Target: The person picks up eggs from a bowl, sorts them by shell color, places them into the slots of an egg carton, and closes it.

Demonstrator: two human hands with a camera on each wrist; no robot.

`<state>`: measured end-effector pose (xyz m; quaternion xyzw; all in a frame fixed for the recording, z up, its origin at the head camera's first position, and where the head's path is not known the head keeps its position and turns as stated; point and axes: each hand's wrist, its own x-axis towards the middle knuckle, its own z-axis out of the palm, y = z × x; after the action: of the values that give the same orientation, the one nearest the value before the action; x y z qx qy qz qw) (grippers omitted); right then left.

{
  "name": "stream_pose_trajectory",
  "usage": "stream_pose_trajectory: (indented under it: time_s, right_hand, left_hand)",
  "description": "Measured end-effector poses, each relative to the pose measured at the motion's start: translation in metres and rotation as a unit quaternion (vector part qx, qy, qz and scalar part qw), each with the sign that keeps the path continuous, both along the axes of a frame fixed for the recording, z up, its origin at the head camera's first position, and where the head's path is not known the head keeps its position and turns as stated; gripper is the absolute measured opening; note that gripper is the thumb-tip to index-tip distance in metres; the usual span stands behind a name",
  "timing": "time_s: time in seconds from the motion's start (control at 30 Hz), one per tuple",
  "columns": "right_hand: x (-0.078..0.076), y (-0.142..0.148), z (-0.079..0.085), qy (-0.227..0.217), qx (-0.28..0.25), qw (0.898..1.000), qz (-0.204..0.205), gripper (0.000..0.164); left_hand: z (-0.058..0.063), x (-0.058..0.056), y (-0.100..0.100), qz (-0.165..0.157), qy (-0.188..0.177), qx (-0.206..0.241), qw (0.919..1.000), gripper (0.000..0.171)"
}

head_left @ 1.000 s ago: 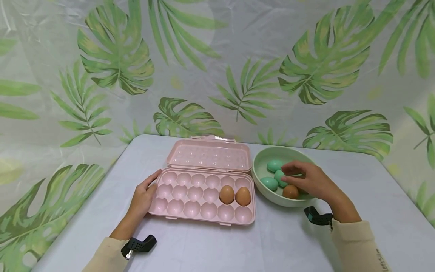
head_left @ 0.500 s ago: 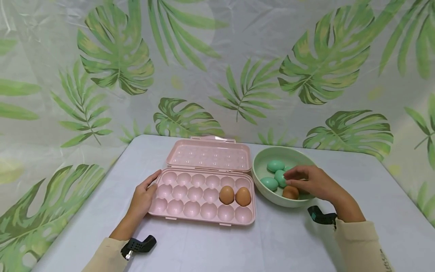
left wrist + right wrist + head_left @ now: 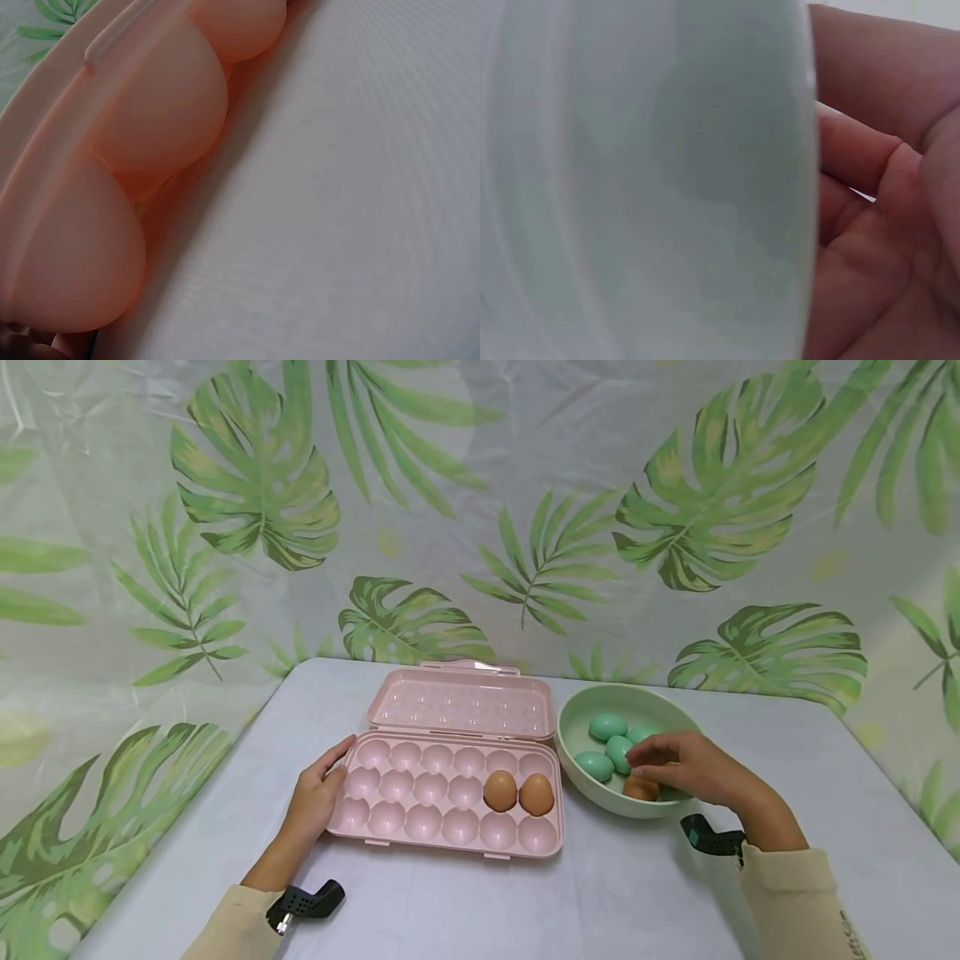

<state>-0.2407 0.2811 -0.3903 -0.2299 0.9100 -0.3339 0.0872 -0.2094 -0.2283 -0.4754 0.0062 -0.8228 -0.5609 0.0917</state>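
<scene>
A pink egg tray (image 3: 442,852) lies with its lid (image 3: 461,702) folded back. Two brown eggs, one (image 3: 501,791) beside the other (image 3: 537,795), sit in its middle row at the right. My left hand (image 3: 311,797) grips the tray's left edge; in the left wrist view its fingers (image 3: 34,346) curl near the underside. My right hand (image 3: 693,768) reaches over the rim of a light green bowl (image 3: 600,797), thumb low over a brown egg (image 3: 641,787), fingers loosely bent. The bowl wall hides part of this hand in the right wrist view.
Several green eggs, such as one at the left (image 3: 594,766), lie in the bowl. The bowl stands close against the tray's right side on a white-covered table (image 3: 480,910). A leaf-patterned sheet (image 3: 420,527) hangs behind.
My right hand has shifted slightly right and lower in the bowl, and its thumb now covers the top of the brown egg. The left hand and tray stay put.
</scene>
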Motion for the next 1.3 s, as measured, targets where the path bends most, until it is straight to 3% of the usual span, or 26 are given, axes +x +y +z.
stream_pose_trajectory:
  time_s: [0.33,0.57,1.03,1.3]
  right_hand:
    - [0.003,-0.003,0.003,-0.026,0.006,0.999,0.019,0.034]
    - [0.006,-0.007,0.001,-0.045,0.027,0.999,-0.010,0.043]
    - [0.003,-0.015,-0.008,0.020,0.052,0.998,0.021,0.037]
    - [0.001,-0.018,-0.011,0.038,0.078,0.996,0.011,0.035]
  left_hand:
    - [-0.001,0.002,0.000,-0.006,0.004,0.003,1.0000,0.045]
    - [0.000,0.003,0.001,-0.011,0.007,0.012,0.9998,0.044]
    - [0.001,0.003,0.001,-0.013,0.010,0.011,0.9998,0.044]
    - [0.001,0.001,0.000,-0.007,0.012,0.001,0.9999,0.045]
